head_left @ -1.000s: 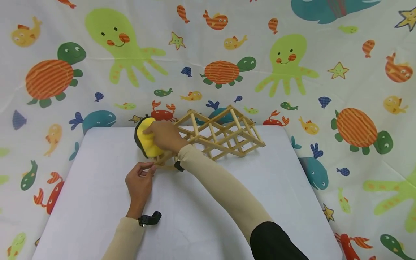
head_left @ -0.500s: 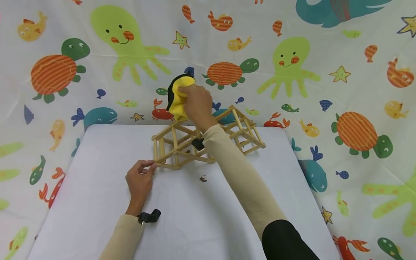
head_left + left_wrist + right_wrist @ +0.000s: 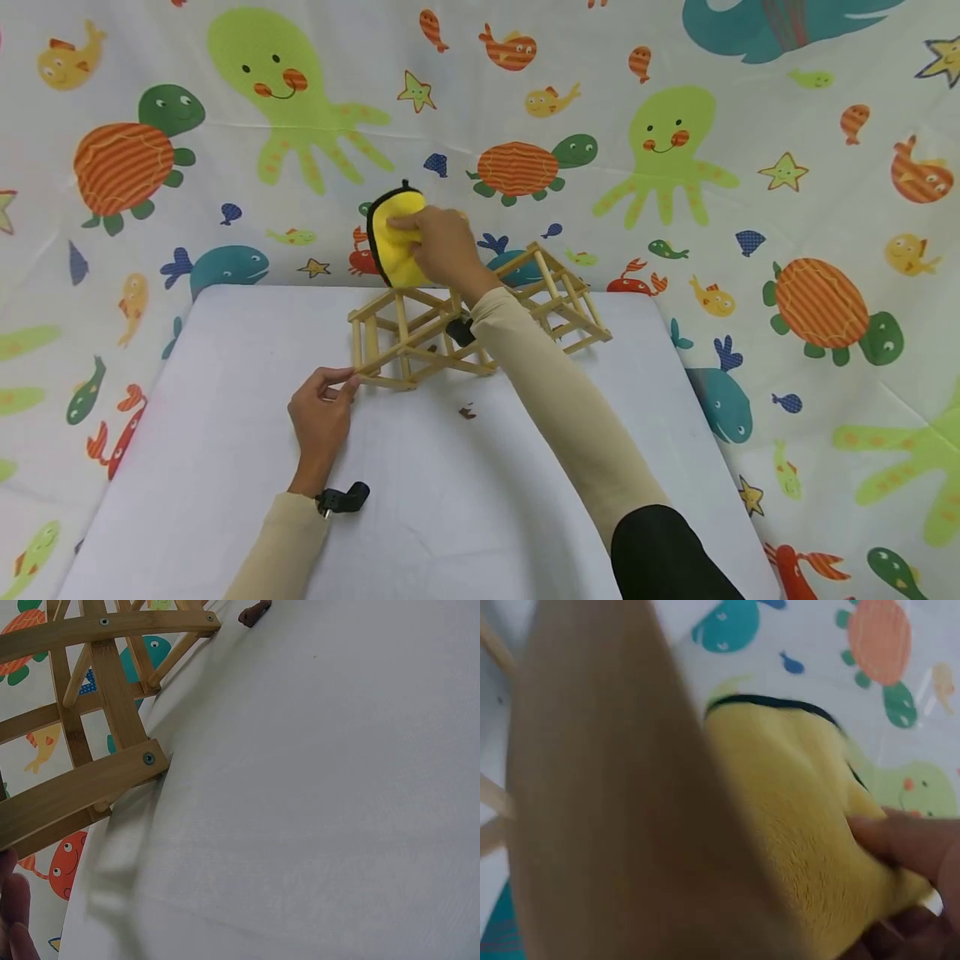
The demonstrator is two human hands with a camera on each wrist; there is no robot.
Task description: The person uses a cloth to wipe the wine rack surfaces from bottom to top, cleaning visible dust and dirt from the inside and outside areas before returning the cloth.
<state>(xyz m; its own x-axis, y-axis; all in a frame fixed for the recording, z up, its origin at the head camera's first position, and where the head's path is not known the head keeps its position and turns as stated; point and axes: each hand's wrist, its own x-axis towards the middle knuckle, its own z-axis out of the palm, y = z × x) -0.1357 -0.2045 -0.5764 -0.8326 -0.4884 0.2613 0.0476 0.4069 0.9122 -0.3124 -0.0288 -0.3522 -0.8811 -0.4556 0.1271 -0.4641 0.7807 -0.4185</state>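
A wooden folding lattice rack (image 3: 386,382) of slats and dowels stands stretched out across the back of the white table. My left hand (image 3: 319,417) pinches its lower left corner; in the left wrist view that hand's fingertips (image 3: 15,900) show at the slat's end. My right hand (image 3: 448,250) grips a yellow cleaning cloth (image 3: 396,246) with a dark edge, close over the top of the rack's left half. Thumb and fingers bunch the plush cloth (image 3: 795,817) in the right wrist view, where a blurred slat (image 3: 630,787) covers much of the left side.
Small brown bits (image 3: 467,412) lie on the white tabletop (image 3: 450,517) in front of the rack, and another shows under it. Behind the table hangs a curtain (image 3: 555,100) printed with sea animals. My right forearm crosses in front of the rack's middle.
My right hand has lifted the cloth from the rack's left end, up and to the right, then shifted slightly left. My left hand stays at the corner.
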